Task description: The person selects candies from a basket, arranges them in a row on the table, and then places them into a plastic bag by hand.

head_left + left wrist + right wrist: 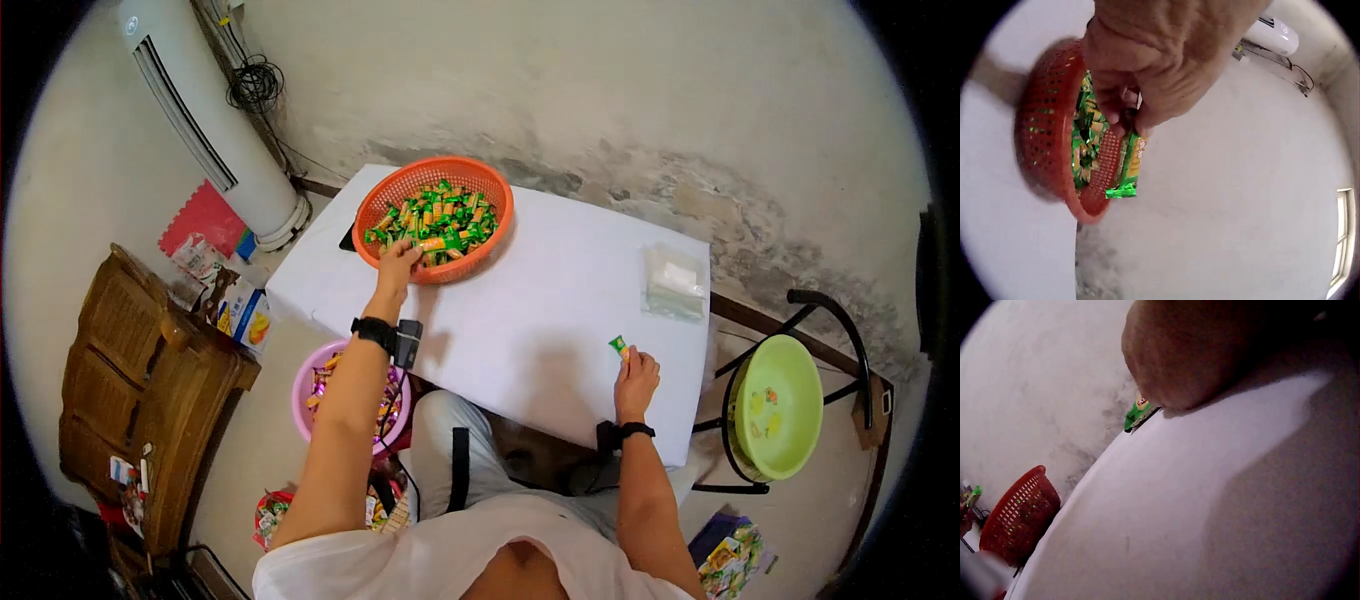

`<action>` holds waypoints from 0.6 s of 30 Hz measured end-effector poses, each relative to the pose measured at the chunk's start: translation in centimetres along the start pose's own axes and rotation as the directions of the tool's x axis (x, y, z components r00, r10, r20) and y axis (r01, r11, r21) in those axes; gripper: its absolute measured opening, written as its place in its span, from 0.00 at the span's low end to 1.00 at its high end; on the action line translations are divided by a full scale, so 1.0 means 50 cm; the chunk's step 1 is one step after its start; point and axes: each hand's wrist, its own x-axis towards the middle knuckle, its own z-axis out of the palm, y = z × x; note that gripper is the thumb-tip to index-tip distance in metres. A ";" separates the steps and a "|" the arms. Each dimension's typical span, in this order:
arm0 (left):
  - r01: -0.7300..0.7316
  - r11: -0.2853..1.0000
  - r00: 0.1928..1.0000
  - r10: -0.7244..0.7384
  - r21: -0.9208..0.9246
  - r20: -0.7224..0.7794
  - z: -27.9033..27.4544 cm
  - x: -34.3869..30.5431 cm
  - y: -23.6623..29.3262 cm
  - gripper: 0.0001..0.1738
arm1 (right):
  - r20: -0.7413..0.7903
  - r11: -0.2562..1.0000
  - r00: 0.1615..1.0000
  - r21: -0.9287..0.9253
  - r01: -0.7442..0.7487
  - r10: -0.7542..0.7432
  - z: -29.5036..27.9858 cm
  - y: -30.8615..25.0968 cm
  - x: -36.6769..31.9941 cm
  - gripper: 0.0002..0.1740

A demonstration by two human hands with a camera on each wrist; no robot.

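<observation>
An orange perforated basket (505, 215) filled with green and yellow wrapped packets (440, 205) stands on the white-covered table (570, 270). At its near rim, my left hand (398, 268) pinches one green and yellow packet (435, 244); in the left wrist view that packet (1130, 164) hangs from the fingertips beside the basket (1054, 119). Over the table's right part, my right hand (637, 382) holds another small green packet (620, 347) between thumb and fingers. In the right wrist view only the packet's green end (1139, 415) shows past the hand (1191, 356).
Clear plastic bags (675, 283) lie at the table's right rear. A pink basin (300, 395) of wrapped pieces stands below the table's left front edge. On the right, a green basin (800, 400) rests in a black frame. A wooden chair (150, 380) and a white appliance (205, 120) are at left.
</observation>
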 end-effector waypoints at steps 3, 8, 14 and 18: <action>0.124 0.989 0.992 -0.124 -0.084 0.005 0.025 -0.073 -0.006 0.15 | -0.027 0.999 1.000 0.032 0.010 -0.009 0.013 0.014 0.000 0.22; 0.148 0.971 0.989 -0.147 -0.188 0.020 0.118 -0.205 -0.016 0.14 | 0.103 0.984 0.993 0.166 -0.070 0.053 0.003 0.017 -0.002 0.40; 0.123 0.961 0.987 -0.091 -0.249 0.135 0.179 -0.274 -0.094 0.14 | 0.342 0.970 0.911 -0.159 -0.186 0.231 -0.087 -0.027 -0.116 0.48; 0.285 0.935 0.937 -0.226 -0.211 0.266 0.214 -0.332 -0.123 0.14 | 0.414 0.982 0.901 -0.184 -0.053 0.126 -0.109 -0.012 -0.145 0.47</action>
